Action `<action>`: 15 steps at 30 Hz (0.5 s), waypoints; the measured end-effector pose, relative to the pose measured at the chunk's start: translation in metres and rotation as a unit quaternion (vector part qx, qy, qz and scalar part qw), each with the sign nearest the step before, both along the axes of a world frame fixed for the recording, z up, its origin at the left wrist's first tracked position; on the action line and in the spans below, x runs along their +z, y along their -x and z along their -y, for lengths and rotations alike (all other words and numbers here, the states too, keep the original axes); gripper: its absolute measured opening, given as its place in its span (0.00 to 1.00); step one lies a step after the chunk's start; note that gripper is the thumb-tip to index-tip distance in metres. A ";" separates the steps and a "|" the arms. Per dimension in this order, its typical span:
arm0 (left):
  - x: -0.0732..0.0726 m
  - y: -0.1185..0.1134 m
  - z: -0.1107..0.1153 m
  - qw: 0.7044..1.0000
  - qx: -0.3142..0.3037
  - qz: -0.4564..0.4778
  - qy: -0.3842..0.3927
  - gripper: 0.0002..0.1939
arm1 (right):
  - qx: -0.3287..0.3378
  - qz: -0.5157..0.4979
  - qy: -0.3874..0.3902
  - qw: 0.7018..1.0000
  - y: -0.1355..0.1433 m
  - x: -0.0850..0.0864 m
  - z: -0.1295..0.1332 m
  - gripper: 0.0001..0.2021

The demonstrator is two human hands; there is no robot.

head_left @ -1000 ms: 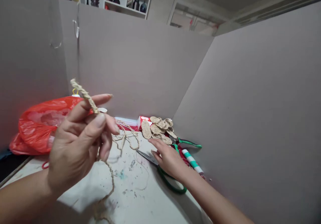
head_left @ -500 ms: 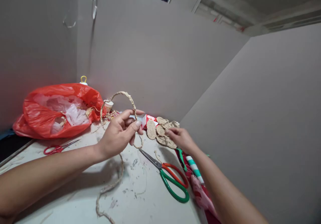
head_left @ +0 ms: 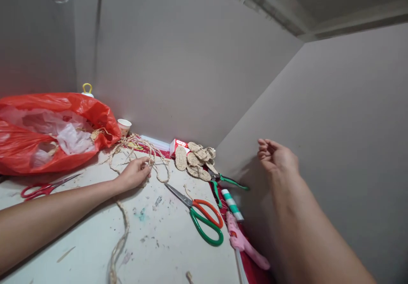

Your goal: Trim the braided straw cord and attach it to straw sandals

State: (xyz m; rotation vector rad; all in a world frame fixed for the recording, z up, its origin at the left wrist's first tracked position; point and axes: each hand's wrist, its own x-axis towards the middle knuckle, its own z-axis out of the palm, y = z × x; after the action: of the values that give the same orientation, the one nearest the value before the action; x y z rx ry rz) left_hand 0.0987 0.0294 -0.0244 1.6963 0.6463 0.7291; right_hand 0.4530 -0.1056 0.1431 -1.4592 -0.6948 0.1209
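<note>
My left hand [head_left: 135, 172] rests low over the tabletop, fingers curled around a braided straw cord [head_left: 120, 241]. Part of the cord runs from beneath my wrist toward the bottom edge, and loose loops lie beyond my fingers. Raised in front of the right-hand wall is my right hand [head_left: 279, 156], its fingers loosely bent, with nothing visible in them. Large scissors [head_left: 191, 205] with one orange and one green handle lie between my hands. Small woven straw slippers [head_left: 198, 158] are heaped at the back, beside a red and white box [head_left: 177, 145].
A red plastic bag [head_left: 57, 101] fills the back left, with red-handled scissors [head_left: 40, 189] before it and a paper cup [head_left: 124, 127] beside it. Along the right edge lie green-handled pliers [head_left: 218, 186], a striped roll [head_left: 232, 205] and a pink glue gun [head_left: 244, 243].
My left hand has lowered toward the table with the cord, whose raised loop has dropped. My right hand has moved away from the slippers, right and upward. The view has shifted rightward.
</note>
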 end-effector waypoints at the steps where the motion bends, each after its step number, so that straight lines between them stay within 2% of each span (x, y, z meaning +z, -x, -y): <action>1: -0.001 0.000 0.001 1.000 -0.002 -0.006 -0.011 0.14 | -0.011 -0.009 0.009 1.000 -0.002 0.008 0.001 0.06; 4: 0.000 0.001 0.003 0.997 -0.012 -0.040 -0.071 0.12 | -0.042 -0.016 0.012 0.999 -0.001 0.027 -0.003 0.06; 11: 0.000 0.002 0.002 0.986 -0.017 -0.087 -0.144 0.11 | -0.111 0.106 -0.021 0.988 0.007 0.069 -0.026 0.26; 13: -0.001 0.002 0.001 0.982 -0.021 -0.092 -0.161 0.10 | -0.132 0.179 0.034 0.974 0.007 0.074 -0.030 0.26; 15: 0.000 0.002 0.002 0.980 -0.026 -0.095 -0.173 0.09 | -0.144 0.245 0.137 0.949 0.008 0.072 -0.032 0.22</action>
State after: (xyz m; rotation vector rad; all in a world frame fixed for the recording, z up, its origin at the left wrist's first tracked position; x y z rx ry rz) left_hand 0.0965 0.0276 -0.0245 2.1155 0.6296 0.6763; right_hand 0.4452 -0.0738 0.2147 -1.8678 -0.8779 -0.4016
